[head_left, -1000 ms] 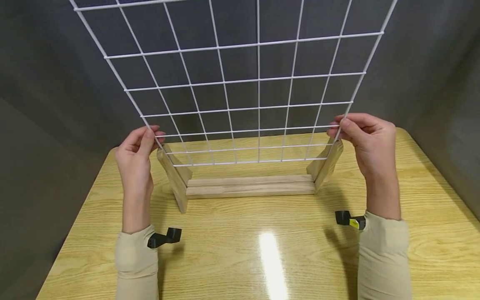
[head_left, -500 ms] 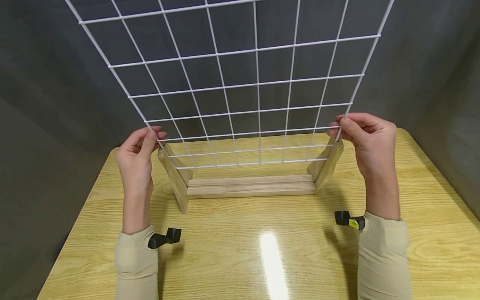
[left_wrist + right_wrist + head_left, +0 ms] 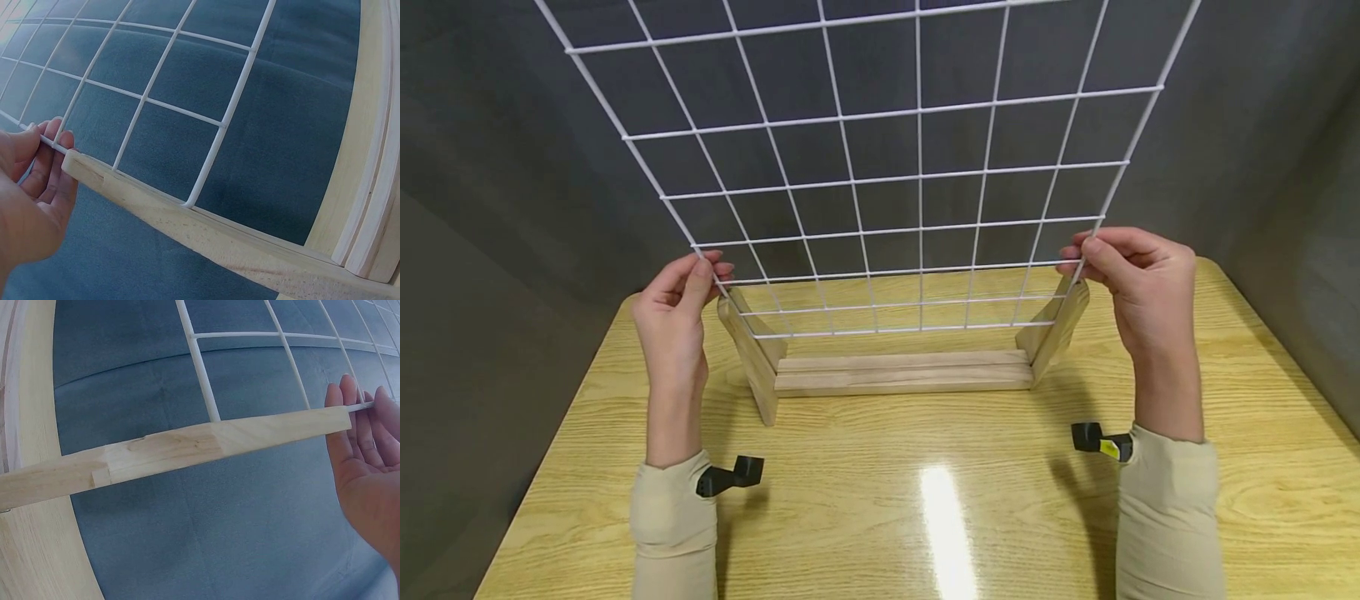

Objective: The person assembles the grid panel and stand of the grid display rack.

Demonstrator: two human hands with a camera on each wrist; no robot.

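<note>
1. Grey fabric backdrop [image 3: 512, 167] on all sides; yellow wood-grain table [image 3: 880, 500] in front, with a bright glare patch near the front edge.
2. White wire grid panel [image 3: 880, 167], upright, rising beyond the top of the head view; bottom wire hanging just above the base rail, not seated. Side wires running inside the two uprights.
3. Wooden stand [image 3: 902, 371] on the table, well back from the front edge: grooved base rail between two slotted uprights leaning outward.
4. Left hand [image 3: 673, 312] at the panel's left edge, just above the left upright [image 3: 156, 212]; thumb and fingers [image 3: 47, 156] pressed together, pinching the side wire.
5. Right hand [image 3: 1138, 279] at the panel's right edge, level with the top of the right upright [image 3: 250, 440]; fingers [image 3: 356, 419] close together, curled round the side wire against the thumb.
6. Black wrist-camera mounts [image 3: 730, 477] at both beige cuffs.
7. Probable risks: uneven height between the two hands, tilting the panel and jamming a side wire in a slot; a bottom wire missing the groove and resting on the rail edge; sideways force spreading or tipping the unheld stand; a thin wire slipping from a light pinch.
</note>
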